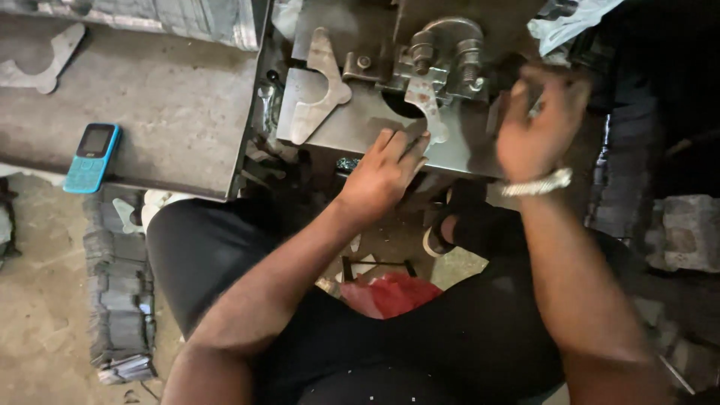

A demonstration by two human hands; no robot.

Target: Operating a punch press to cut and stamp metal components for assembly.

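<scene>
1 grey metal table [172, 105] fills the upper left, and beside it 1 steel machine plate [360, 124] carries a bolted clamp [442, 56]. At least 3 flat cut-out metal pieces show: 1 on the table's far corner [37, 64], 1 on the plate's left [319, 86], 1 under the clamp [429, 112]. The left hand [384, 172] rests flat, fingers spread, touching that third piece's lower end. The right hand [536, 124], blurred, hovers by the clamp's right; I cannot tell its grip. 1 blue phone [91, 157] lies on the table; stacked metal blanks [120, 300] sit on the floor.
</scene>
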